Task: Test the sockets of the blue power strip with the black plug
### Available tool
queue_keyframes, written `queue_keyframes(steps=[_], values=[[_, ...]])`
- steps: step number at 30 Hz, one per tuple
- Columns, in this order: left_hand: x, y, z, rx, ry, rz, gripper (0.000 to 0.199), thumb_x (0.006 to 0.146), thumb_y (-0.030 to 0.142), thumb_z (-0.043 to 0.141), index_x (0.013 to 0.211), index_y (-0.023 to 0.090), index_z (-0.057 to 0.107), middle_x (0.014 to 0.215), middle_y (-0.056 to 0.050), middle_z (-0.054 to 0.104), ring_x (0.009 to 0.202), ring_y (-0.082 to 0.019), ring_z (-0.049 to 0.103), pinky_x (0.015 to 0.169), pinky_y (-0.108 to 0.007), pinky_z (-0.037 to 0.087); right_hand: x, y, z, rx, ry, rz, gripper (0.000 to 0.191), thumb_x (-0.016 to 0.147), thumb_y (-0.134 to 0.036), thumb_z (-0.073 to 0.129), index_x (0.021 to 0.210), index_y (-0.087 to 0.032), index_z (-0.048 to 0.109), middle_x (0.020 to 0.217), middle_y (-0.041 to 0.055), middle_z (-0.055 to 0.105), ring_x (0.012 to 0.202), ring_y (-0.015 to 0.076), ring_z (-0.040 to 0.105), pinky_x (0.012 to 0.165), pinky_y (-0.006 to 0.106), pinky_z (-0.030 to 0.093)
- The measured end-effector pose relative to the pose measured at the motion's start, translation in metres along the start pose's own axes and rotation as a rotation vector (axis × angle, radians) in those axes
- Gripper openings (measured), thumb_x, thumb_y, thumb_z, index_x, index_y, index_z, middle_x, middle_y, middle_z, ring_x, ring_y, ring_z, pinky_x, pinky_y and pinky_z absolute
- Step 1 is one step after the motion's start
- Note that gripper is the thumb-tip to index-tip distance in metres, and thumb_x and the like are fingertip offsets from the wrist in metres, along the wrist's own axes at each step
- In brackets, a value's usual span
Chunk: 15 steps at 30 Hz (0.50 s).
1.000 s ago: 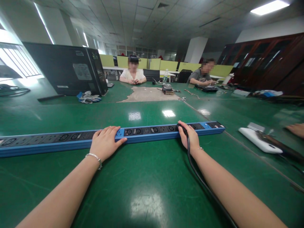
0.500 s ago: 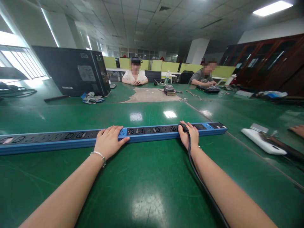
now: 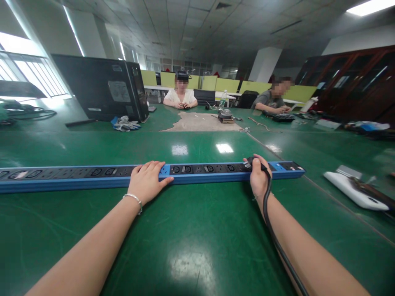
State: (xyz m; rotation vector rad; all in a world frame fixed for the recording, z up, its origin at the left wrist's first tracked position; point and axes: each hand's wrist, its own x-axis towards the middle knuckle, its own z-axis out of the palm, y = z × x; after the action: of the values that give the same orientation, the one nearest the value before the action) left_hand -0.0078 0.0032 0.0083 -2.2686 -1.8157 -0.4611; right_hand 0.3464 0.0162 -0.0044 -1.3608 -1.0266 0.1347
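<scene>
A long blue power strip (image 3: 210, 178) with a row of black sockets lies across the green table. My left hand (image 3: 148, 181) is closed over its middle, fingers along the top and the thumb against the near edge. Over the strip's right part, my right hand (image 3: 260, 179) grips a black plug (image 3: 250, 161) between thumb and fingers. The plug's metal prongs show, pointing left and apart from the sockets. Its black cable (image 3: 268, 213) runs down along my right forearm and out of view at the bottom.
A white device (image 3: 354, 191) lies on the table (image 3: 191, 230) to the right. Farther back are a black computer case (image 3: 101, 88), gloves (image 3: 126, 123), a bottle (image 3: 222, 100) and a round grey object (image 3: 225, 114). Two people sit across the table.
My right hand has turned and shifted right along the strip, and the plug's prongs now show. My left hand stays on the strip. The view has swung slightly left.
</scene>
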Motion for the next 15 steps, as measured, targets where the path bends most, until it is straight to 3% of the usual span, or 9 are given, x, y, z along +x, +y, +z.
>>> queue_keyframes(steps=[3,8,15], values=[[0.000,0.000,0.001,-0.011,-0.002,-0.005,0.059,0.082,0.062,0.038,0.126,0.024,0.049,0.131,-0.008,0.055,0.121,-0.026,0.047,0.102,-0.043,0.028,-0.011,-0.006,0.011,0.023,-0.158,-0.084,0.048,0.081,-0.051,0.050,0.116,-0.019,0.056,0.093,0.0066,0.070,0.087,0.0206,0.064,0.085,0.038,0.047],[0.000,0.000,0.002,-0.032,-0.006,-0.011,0.060,0.082,0.062,0.039,0.127,0.024,0.049,0.131,-0.008,0.055,0.121,-0.027,0.046,0.102,-0.043,0.027,-0.040,-0.034,0.035,-0.056,-0.365,-0.143,0.040,0.084,-0.053,0.044,0.100,-0.022,0.063,0.093,0.0043,0.070,0.089,0.0205,0.063,0.086,0.034,0.046],[0.000,-0.001,0.001,-0.059,0.015,0.012,0.060,0.082,0.063,0.038,0.125,0.023,0.051,0.129,-0.009,0.056,0.120,-0.027,0.047,0.100,-0.044,0.028,-0.063,-0.064,0.068,-0.247,-0.432,-0.132,0.034,0.087,-0.049,0.040,0.094,-0.026,0.064,0.081,0.0016,0.070,0.079,0.0201,0.064,0.074,0.031,0.046]])
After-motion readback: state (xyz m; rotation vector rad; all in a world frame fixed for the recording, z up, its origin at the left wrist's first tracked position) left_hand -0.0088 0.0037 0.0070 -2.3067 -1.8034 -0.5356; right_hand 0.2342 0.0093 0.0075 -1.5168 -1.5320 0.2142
